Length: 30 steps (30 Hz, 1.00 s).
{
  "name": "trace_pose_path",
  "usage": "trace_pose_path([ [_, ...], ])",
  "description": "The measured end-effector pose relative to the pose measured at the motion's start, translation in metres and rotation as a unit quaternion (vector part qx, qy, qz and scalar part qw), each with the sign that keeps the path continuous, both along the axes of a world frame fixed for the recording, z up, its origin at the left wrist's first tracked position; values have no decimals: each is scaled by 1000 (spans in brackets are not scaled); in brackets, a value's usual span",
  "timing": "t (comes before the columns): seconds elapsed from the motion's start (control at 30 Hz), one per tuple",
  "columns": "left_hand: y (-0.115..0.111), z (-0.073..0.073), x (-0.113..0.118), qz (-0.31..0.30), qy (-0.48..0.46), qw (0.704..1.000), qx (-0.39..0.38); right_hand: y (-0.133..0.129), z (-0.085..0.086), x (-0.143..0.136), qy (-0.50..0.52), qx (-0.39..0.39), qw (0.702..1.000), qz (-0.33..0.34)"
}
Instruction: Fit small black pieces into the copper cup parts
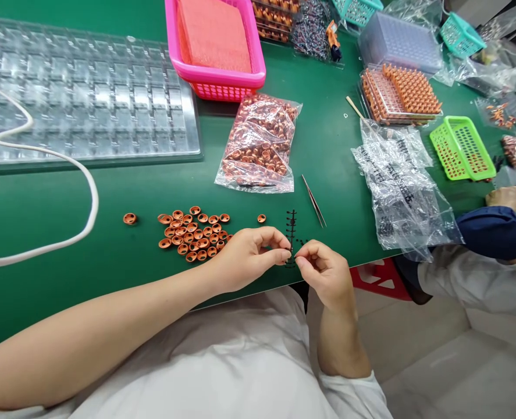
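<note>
A thin black toothed strip [291, 224] lies near the table's front edge. My left hand [251, 256] is at its left side, thumb and fingers pinched on the strip's lower part. Just right of it, my right hand [327, 270] is pinched too; whatever its fingertips hold is too small to make out. Tiny black bits [302, 241] lie above my right fingers. Left of my left hand is a pile of small copper-coloured cups [190, 233], with a single cup [262, 219] above the hand. Metal tweezers [313, 201] rest to the upper right.
A clear bag of copper-coloured parts [262, 142], a pink basket [258, 75] and a large clear tray [83, 99] stand behind. A white cable [94, 192] curves at left. Plastic bags [404, 186] and a green basket [462, 148] lie right, near another person's sleeve [493, 233].
</note>
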State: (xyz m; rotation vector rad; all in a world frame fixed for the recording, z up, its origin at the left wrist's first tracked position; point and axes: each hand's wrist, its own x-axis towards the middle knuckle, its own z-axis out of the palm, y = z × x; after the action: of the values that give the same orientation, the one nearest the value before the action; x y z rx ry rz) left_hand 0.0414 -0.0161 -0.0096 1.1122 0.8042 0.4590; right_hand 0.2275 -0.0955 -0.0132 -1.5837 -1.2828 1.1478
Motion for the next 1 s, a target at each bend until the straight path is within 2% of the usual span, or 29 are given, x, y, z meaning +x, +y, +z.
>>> trace_pose_path([
  [0.17, 0, 0, 1, -6, 25, 1000, 18, 1, 2, -2, -14, -6, 1000, 4],
  [0.4, 2, 1, 2, -4, 26, 1000, 11, 2, 1, -6, -29, 33, 999, -27],
  [0.5, 1, -1, 2, 9, 30, 999, 12, 2, -1, -11, -81, 80, 993, -38],
  [0.57, -1, -3, 3, 21, 44, 999, 22, 2, -4, -16, -159, 149, 975, -50],
  [0.67, -6, -4, 4, 36, 59, 997, 36, 3, -8, -22, -272, 253, 927, -50],
  [0.73, -8, -3, 4, 38, 60, 996, 51, 3, -10, -22, -305, 277, 910, -49],
  [0.8, -9, -2, 4, 38, 61, 995, 66, 4, -10, -18, -312, 260, 912, -62],
  [0.9, -7, -1, 4, 37, 66, 995, 69, 8, -10, -4, -310, 188, 928, -85],
  [1.0, -6, -3, 4, 34, 65, 995, 68, 14, -11, 14, -322, 131, 935, -74],
])
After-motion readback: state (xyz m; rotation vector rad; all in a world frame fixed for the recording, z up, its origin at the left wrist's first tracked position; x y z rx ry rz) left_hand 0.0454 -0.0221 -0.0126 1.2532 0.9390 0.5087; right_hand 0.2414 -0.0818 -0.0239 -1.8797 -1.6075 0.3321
